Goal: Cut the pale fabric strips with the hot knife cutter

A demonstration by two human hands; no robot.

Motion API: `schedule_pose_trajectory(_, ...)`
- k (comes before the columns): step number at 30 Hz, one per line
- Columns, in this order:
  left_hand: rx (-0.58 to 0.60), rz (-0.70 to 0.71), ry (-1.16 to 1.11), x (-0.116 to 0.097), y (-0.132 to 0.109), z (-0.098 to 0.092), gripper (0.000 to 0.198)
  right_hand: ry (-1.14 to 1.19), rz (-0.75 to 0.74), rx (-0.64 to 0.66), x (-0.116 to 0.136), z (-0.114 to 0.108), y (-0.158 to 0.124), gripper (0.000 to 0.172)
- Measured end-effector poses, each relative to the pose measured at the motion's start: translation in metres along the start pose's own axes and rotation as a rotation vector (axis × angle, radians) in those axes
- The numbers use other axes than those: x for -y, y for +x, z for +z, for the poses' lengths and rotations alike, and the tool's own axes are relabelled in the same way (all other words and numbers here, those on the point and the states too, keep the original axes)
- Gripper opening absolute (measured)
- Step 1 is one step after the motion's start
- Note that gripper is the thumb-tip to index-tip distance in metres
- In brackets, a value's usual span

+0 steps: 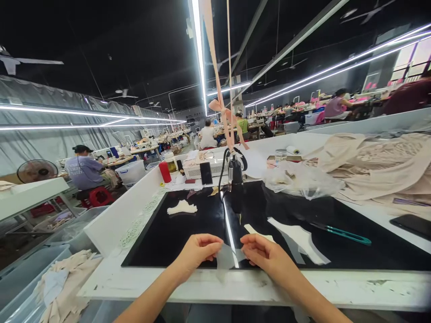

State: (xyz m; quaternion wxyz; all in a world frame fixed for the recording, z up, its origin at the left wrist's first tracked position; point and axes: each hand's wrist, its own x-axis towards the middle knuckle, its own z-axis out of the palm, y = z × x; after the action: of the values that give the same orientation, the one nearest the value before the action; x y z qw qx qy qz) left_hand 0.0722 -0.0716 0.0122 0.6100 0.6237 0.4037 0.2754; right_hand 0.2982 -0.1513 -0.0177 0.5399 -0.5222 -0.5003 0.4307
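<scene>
Between my two hands a small piece of thin, see-through film (pixel 226 259) is stretched above the front edge of the black board (pixel 198 229). My left hand (pixel 201 249) pinches its left side, and my right hand (pixel 261 251) pinches its right side. Just behind my right hand lies a narrow cream cut piece (pixel 257 232). To its right rests a larger cream cut piece (pixel 298 237), with translucent film beside it. Another cream piece (pixel 182 207) lies at the board's back left. Teal thread snips (pixel 350 233) lie on the right part of the board.
A black hand tool (pixel 235 169) hangs from peach fabric strips (pixel 218 89) at the board's back. Behind stand a white vented box (pixel 205 168) and a red cone (pixel 164 172). Crumpled clear plastic (pixel 303 179) and beige fabric (pixel 380 166) lie right. Fabric fills a bin (pixel 63 287) at lower left.
</scene>
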Motion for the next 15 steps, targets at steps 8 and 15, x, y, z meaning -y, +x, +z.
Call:
schedule_pose_trajectory(8, -0.027, 0.0, 0.096, -0.004, -0.008, 0.0, 0.043, -0.047, -0.047, -0.011, -0.001, 0.007, -0.003, 0.032)
schedule_pose_trajectory(15, -0.065, -0.006, 0.165, -0.013, -0.015, -0.002, 0.028, -0.088, -0.155, -0.024, -0.007, 0.017, -0.004, 0.025)
